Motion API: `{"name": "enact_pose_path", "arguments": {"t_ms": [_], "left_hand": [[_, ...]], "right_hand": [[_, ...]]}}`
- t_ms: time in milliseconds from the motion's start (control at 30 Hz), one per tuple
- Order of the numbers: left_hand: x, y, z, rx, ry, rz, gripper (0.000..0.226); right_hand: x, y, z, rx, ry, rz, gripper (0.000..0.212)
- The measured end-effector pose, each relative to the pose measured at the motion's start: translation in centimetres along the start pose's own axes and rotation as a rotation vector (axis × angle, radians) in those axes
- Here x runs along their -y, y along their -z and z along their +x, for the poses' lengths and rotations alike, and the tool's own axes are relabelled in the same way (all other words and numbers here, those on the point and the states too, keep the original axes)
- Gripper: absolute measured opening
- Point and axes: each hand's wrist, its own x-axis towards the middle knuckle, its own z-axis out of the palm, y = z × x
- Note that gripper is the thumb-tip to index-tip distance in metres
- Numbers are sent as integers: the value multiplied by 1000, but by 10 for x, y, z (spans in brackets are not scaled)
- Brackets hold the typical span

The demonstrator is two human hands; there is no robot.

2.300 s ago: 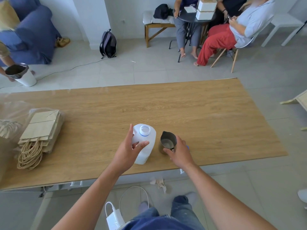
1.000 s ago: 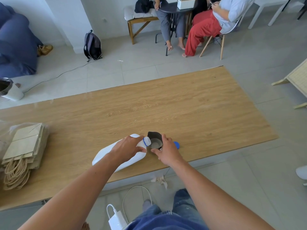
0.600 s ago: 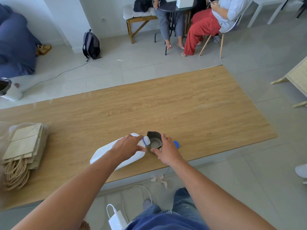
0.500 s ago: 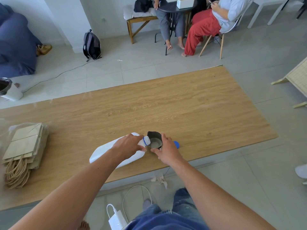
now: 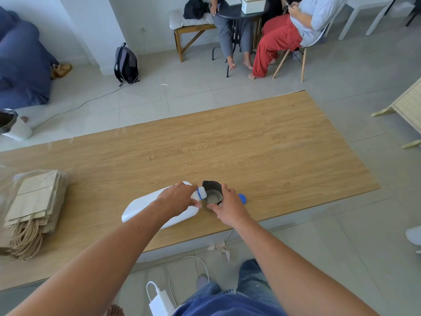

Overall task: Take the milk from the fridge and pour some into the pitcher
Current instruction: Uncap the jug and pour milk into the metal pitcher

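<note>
Near the front edge of the wooden table [image 5: 250, 142], the metal pitcher [image 5: 212, 195] stands upright and serves as the reference point. The milk jug [image 5: 145, 208] lies tipped almost flat to the left of the pitcher, its open neck resting at the pitcher's left rim. A pale layer of milk shows in the pitcher's bottom; no stream is discernible at this size.

Risks, as judged from this position:
- Overshoot. The jug is steeply tipped; a surge from the neck may run over the pitcher's rim onto the table.
- Misalignment. The neck sits at the rim, not over the centre. A small slip leftward would send milk down the outside wall.
- Tipping. The pitcher is small and light-looking; pressure from the jug neck could push it over if the steadying hand loosens.
- Edge proximity. Spillage this close to the table edge would likely run to the floor, where a white charger [image 5: 159, 302] and its cable lie.

The blue cap [image 5: 242, 198] lies just right of the pitcher.

The left hand [image 5: 177, 198] is closed around the jug's shoulder near the neck, forearm extended and wrist rolled inward. The right hand [image 5: 230, 207] is wrapped around the near right side of the pitcher, fingers curled against its wall and handle side.
</note>
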Motion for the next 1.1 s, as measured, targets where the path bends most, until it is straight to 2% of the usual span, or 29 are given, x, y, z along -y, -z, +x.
{"name": "enact_pose_path", "arguments": {"t_ms": [367,733,1100], "left_hand": [[1,0,5,6,-15,48,56],[5,-3,14,4,-35,101,65],[3,-3,15,7,-35,123,62]], "right_hand": [[1,0,-1,2,4,16,98],[-1,-2,1,6,-7,21,92],[-4,-2,2,10,1,35,105]]}}
